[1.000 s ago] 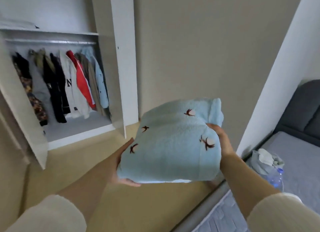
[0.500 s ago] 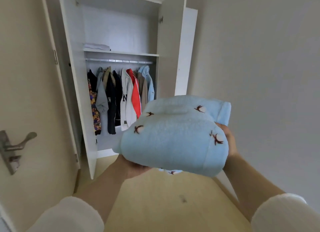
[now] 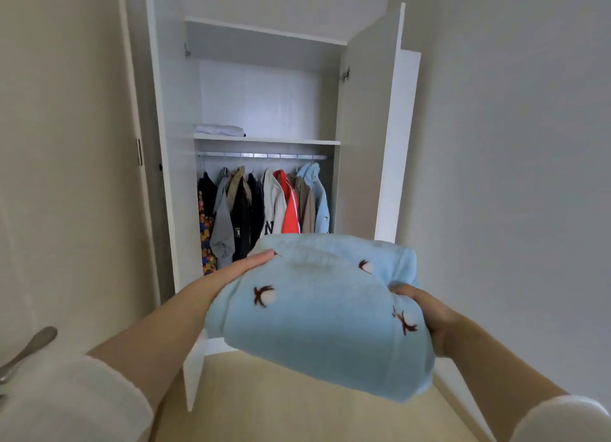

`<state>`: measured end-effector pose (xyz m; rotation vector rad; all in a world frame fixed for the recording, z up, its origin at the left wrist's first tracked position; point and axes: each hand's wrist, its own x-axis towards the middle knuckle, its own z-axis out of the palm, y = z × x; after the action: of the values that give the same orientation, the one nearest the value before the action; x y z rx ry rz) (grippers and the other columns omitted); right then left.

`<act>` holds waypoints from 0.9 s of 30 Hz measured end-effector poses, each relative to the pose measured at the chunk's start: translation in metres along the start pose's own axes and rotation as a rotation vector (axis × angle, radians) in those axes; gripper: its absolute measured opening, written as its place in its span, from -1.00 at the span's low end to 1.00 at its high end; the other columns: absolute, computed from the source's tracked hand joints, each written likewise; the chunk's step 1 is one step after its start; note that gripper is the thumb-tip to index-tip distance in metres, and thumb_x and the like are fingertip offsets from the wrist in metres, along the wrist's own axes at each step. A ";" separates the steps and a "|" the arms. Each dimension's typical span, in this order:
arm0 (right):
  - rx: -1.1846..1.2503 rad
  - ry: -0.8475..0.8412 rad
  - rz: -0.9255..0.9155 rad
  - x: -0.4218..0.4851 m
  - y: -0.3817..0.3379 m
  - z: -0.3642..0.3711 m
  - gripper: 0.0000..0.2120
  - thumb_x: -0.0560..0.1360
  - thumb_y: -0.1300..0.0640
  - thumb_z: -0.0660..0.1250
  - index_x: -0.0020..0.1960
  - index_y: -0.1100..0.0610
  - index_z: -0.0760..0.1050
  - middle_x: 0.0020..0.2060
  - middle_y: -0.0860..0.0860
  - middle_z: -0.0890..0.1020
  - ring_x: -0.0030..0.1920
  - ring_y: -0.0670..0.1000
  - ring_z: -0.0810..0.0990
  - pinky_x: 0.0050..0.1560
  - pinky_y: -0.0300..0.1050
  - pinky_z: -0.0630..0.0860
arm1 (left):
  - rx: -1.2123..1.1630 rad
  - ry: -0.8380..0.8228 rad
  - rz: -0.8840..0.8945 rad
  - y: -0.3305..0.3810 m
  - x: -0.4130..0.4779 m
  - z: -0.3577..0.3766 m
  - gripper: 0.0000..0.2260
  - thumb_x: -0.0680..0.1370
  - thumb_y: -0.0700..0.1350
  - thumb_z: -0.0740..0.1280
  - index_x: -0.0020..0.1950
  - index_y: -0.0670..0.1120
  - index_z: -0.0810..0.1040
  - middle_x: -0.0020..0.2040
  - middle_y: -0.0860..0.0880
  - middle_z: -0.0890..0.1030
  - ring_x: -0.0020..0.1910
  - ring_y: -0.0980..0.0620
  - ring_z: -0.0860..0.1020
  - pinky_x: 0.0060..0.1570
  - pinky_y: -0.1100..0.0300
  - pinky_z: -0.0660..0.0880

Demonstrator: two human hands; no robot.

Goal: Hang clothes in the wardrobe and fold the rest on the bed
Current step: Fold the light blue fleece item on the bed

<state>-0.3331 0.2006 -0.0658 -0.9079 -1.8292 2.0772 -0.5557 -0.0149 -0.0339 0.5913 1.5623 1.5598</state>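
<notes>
Pale walls (image 3: 512, 144) and a light wood floor (image 3: 297, 408); straight ahead, a white wardrobe (image 3: 264, 94) with both doors (image 3: 363, 127) swung open. On its shelf (image 3: 281, 141), at the left end, a folded white cloth (image 3: 220, 130). Below, on the rail (image 3: 263, 155), a row of hung clothes (image 3: 264, 210): dark, grey, white, red, tan, pale blue. At lower left, a metal handle (image 3: 26, 349). In front of the wardrobe, held in the air between both hands, a folded pale-blue fleece (image 3: 317, 312) with small brown-and-white motifs. Flat against its left side, the left hand (image 3: 246, 266), fingers straight, not gripping. Clasped on its right edge, the right hand (image 3: 426, 312), thumb on top, other fingers hidden underneath. Cream sleeves (image 3: 66, 402) on both arms.
</notes>
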 end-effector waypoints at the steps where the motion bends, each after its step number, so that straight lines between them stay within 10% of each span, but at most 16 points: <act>1: -0.014 0.005 -0.009 0.020 -0.010 -0.001 -0.72 0.41 0.04 0.32 -0.01 0.20 0.62 -0.14 0.23 0.68 -0.21 0.18 0.66 -0.19 -0.06 0.54 | 0.015 -0.021 0.003 0.007 0.012 0.000 -0.63 0.40 0.02 0.35 0.15 -0.13 0.56 -0.02 -0.16 0.67 -0.08 -0.11 0.64 -0.10 0.07 0.54; 7: 0.173 -0.061 -0.147 0.140 -0.088 -0.023 -0.62 0.42 -0.06 0.32 0.14 0.14 0.57 -0.05 0.20 0.68 -0.18 0.20 0.68 -0.22 -0.03 0.57 | 0.181 0.226 0.173 0.076 0.124 -0.015 -0.41 0.46 -0.19 0.40 0.43 -0.20 0.26 0.33 -0.28 0.42 0.28 -0.24 0.43 0.34 -0.11 0.31; 13: 0.333 -0.226 -0.241 0.247 -0.137 -0.013 -0.67 0.33 -0.09 0.36 -0.02 0.08 0.66 -0.03 0.17 0.68 -0.15 0.22 0.68 -0.26 0.10 0.60 | -0.054 0.321 0.099 0.118 0.198 -0.063 -0.79 0.51 -0.08 0.32 0.07 -0.16 0.54 -0.26 -0.16 0.68 -0.30 -0.12 0.63 -0.27 0.06 0.54; 27: 0.196 -0.215 -0.235 0.505 -0.250 0.076 -0.73 0.37 -0.06 0.34 -0.10 0.09 0.65 -0.22 0.14 0.70 -0.31 0.16 0.68 -0.26 -0.01 0.55 | -0.018 0.398 0.227 0.223 0.393 -0.212 -0.81 0.49 -0.13 0.23 -0.05 -0.16 0.60 -0.29 -0.16 0.67 -0.33 -0.12 0.62 -0.28 0.13 0.51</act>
<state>-0.8283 0.4641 0.0250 -0.4133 -1.6945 2.2210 -0.9910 0.2062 0.0695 0.4801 1.8192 1.9511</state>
